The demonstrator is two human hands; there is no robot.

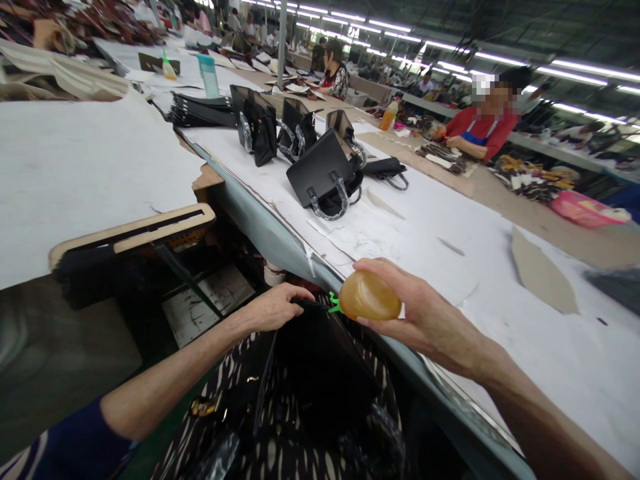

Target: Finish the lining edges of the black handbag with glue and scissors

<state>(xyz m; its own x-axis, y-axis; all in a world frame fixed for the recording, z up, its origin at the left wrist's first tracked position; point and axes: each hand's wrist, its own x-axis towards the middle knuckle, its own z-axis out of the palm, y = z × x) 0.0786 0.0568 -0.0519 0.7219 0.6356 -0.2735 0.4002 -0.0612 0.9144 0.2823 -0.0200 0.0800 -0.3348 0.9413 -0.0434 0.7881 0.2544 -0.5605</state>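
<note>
My right hand [425,313] is wrapped round a squeeze bottle [371,296] of amber liquid, held on its side. Its green nozzle points left, close to the edge of a black handbag [315,367] on my lap. With thumb and fingers my left hand [275,308] pinches that upper edge of the bag, just left of the nozzle. The bag's dark interior faces up, and plastic-wrapped parts show lower down. Whether the nozzle touches the edge, I cannot tell.
Several black handbags [320,167] with wrapped handles stand on the white-covered table [420,247]. Left of me is a wooden-topped frame [135,230] beside another white surface [85,160]. A teal bottle [208,77] stands farther back. A co-worker in red [493,120] sits across.
</note>
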